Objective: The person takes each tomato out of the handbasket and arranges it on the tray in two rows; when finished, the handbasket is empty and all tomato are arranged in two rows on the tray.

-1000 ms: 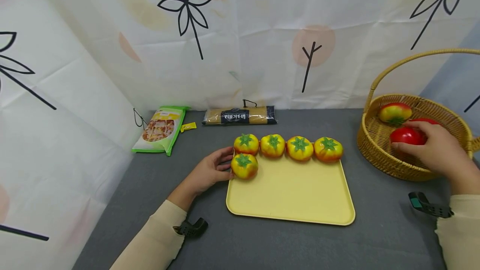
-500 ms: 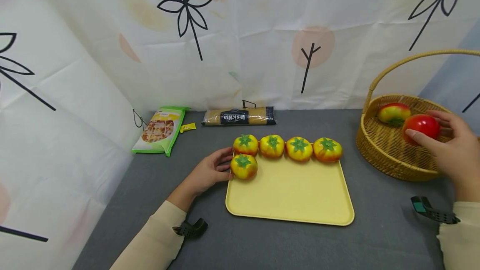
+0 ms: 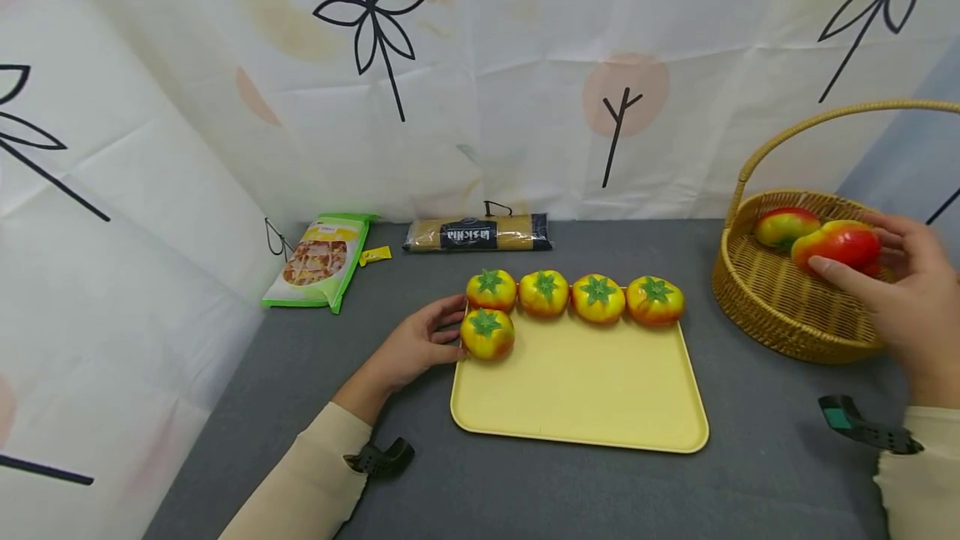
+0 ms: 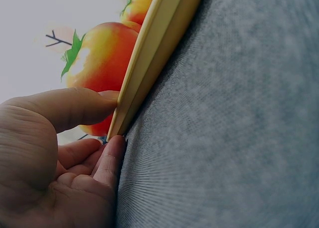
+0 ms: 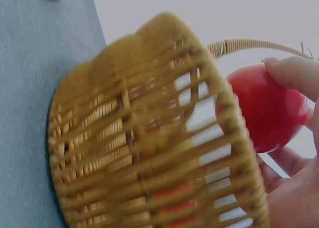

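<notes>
My right hand (image 3: 911, 298) holds a red-and-yellow tomato (image 3: 840, 245) between thumb and fingers, above the basket. In the right wrist view this tomato (image 5: 266, 108) shows its smooth red side, level with the rim. The wicker basket (image 3: 780, 327) holds another tomato (image 3: 784, 227) at its back left; a bit of red shows under the held one. On the left, my left hand (image 3: 408, 348) grips the edge of a yellow tray (image 3: 585, 394). Its thumb (image 4: 84, 106) presses on the rim, right beside the front-left tomato (image 3: 487, 334).
Several tomatoes (image 3: 598, 298) stand in a row along the tray's back edge, green tops up. Behind lie a pasta pack (image 3: 476, 233), a green-and-white food bag (image 3: 322, 261) and a small yellow packet (image 3: 375, 255). The basket's tall handle (image 3: 825, 116) arches over it.
My right hand has lifted the tomato up from the basket's bottom and turned it, so its yellow end now shows. The left hand and the tray have stayed put.
</notes>
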Motion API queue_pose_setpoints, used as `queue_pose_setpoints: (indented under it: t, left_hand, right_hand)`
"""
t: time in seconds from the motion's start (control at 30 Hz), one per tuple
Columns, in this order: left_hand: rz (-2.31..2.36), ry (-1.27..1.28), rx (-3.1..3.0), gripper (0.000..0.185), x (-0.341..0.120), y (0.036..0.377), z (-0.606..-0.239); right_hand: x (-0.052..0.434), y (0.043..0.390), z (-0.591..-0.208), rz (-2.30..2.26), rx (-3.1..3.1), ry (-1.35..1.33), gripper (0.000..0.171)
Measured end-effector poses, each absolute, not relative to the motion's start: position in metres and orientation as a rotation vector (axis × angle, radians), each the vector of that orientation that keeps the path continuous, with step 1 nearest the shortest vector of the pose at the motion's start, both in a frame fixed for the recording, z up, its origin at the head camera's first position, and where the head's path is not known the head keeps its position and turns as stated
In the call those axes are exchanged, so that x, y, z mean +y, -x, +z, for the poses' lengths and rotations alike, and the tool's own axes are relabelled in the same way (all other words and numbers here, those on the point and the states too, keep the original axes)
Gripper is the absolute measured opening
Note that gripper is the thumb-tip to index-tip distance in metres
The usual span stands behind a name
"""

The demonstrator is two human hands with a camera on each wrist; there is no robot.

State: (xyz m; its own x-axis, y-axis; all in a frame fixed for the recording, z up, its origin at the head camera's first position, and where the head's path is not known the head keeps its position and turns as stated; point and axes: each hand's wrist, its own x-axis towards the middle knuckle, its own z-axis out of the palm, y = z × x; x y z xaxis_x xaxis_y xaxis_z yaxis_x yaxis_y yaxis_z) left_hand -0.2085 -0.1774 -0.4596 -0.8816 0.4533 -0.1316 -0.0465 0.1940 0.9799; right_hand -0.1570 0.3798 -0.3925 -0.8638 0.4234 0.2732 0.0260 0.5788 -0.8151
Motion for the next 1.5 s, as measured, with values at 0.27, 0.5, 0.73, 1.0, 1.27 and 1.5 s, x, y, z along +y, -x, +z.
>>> queue_pose_setpoints:
  t: [0.27, 0.5, 0.73, 1.0, 1.27, 1.5]
  left_hand:
    - [1.721, -0.377, 2.092, 0.091, -0.178, 0.209, -0.461]
    - [1.736, -0.391, 2.075, 0.090, -0.178, 0.208, -0.461]
    - [1.736, -0.383, 2.072, 0.091, -0.178, 0.210, -0.462]
    - [1.739, -0.388, 2.067, 0.091, -0.179, 0.210, -0.463]
    - [1.738, -0.391, 2.064, 0.091, -0.179, 0.209, -0.462]
    - [1.742, -0.368, 2.059, 0.092, -0.178, 0.209, -0.461]
  right_hand:
    - [0.361, 0.158, -0.380, 1.278, -2.396, 0.163, 0.076]
    - [0.344, 0.155, -0.369, 1.331, -2.391, 0.151, 0.085]
    - [0.332, 0.154, -0.367, 1.340, -2.401, 0.026, 0.075]
    - [0.314, 0.157, -0.372, 1.436, -2.383, -0.192, 0.064]
    - [0.293, 0.158, -0.375, 1.474, -2.423, -0.367, 0.074]
    - [0.270, 0.159, -0.379, 1.537, -2.371, -0.582, 0.072]
